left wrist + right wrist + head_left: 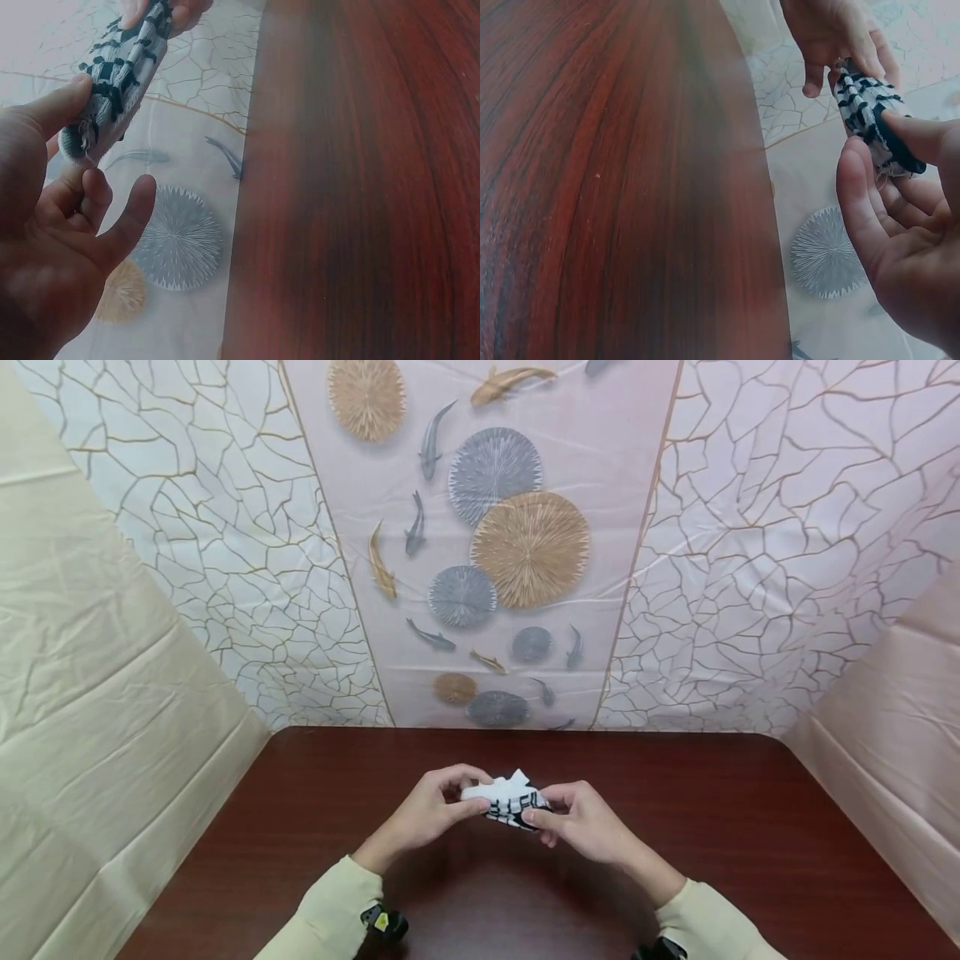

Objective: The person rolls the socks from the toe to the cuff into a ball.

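Observation:
A small bundled cloth (508, 800), white with black stripes, is held above the dark wooden table (750, 843) between both hands. My left hand (442, 800) pinches its left end between thumb and fingers. My right hand (558, 814) pinches the right, darker end. The left wrist view shows the cloth (120, 71) pressed under my left thumb (56, 105), my other fingers spread below it. From the right wrist, the cloth (870, 112) sits between my right thumb (922, 135) and fingers, the other hand (832, 37) gripping its far end.
The reddish-brown table meets a backdrop (495, 543) printed with fish and round fans, flanked by crackle-pattern sheets. Cream cloth walls (90, 693) close in left and right. Pale sleeves (330, 910) cover both forearms near the table's front edge.

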Motion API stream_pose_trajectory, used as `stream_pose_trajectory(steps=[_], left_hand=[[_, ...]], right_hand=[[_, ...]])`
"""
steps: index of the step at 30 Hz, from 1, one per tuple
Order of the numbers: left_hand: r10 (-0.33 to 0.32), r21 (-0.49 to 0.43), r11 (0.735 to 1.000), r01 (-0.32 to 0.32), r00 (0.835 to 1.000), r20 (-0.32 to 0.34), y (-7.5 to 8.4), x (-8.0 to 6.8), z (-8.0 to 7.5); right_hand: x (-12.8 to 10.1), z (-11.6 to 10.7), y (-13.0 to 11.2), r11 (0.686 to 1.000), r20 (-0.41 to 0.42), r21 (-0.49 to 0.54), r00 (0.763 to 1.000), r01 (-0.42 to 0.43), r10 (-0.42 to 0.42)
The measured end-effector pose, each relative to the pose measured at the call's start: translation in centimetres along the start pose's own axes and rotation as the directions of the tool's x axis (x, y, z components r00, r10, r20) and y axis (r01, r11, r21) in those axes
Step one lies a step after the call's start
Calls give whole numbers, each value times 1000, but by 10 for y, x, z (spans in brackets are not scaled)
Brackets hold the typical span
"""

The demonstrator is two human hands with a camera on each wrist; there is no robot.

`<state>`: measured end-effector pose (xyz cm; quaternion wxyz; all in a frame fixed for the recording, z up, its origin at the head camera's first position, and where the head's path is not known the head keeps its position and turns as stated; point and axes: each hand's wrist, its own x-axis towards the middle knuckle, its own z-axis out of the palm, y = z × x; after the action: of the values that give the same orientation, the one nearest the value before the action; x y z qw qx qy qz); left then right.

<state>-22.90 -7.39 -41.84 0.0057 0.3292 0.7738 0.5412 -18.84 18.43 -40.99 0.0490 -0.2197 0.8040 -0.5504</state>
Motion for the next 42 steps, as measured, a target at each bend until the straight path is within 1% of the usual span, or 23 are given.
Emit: stream_pose_trajectory(steps=[2,5,7,9,12,16,19,22,24,27,29,31,34,36,39,41,42], left_hand=[[-7,39,999,7,1000,-5,0,-1,1],[5,111,994,-4,1000,-4,-1,-1,1],[13,158,987,-14,1000,8,-1,0,2],[14,175,984,-19,1000,27,-1,1,2],[-10,159,987,-1,998,67,-1,2,2],[-30,109,994,18,993,113,-3,1,2],[-20,74,997,10,990,137,-6,2,3],[-5,37,999,-1,986,165,-9,2,3],[12,24,1000,-18,979,202,-9,3,3],[49,9,999,-53,958,281,-7,4,1],[67,8,997,-73,943,325,-6,4,1],[69,8,997,-77,933,354,-6,5,0],[57,10,998,-65,928,368,-8,5,0],[32,2,999,-35,929,368,-9,3,0],[-2,-15,1000,8,935,355,-11,-1,1],[-17,6,1000,16,942,336,-11,-2,2],[-16,32,999,6,947,321,-11,-3,3]], right_hand=[[-1,1,1,1000,1,-18,1000,6,-6],[-3,1,2,998,5,-54,1000,17,-17],[-4,0,3,996,9,-84,1000,30,-30],[-5,-1,3,992,13,-119,999,49,-48],[-4,-3,4,978,22,-184,995,102,-100],[-4,-1,5,945,31,-279,985,171,-169],[-4,1,7,925,42,-313,976,217,-214],[-4,3,9,904,71,-317,958,286,-279],[-4,4,10,890,98,-313,943,332,-317],[-4,4,12,880,139,-296,928,371,-345],[-4,3,12,886,161,-284,929,368,-334],[-3,2,12,896,185,-267,931,356,-315],[-4,0,10,913,211,-243,936,329,-281],[-4,-2,9,921,213,-231,939,315,-268],[-6,-5,9,931,184,-210,947,300,-263],[-6,-7,10,935,160,-192,950,297,-269],[-6,-8,10,939,153,-178,951,294,-269]])
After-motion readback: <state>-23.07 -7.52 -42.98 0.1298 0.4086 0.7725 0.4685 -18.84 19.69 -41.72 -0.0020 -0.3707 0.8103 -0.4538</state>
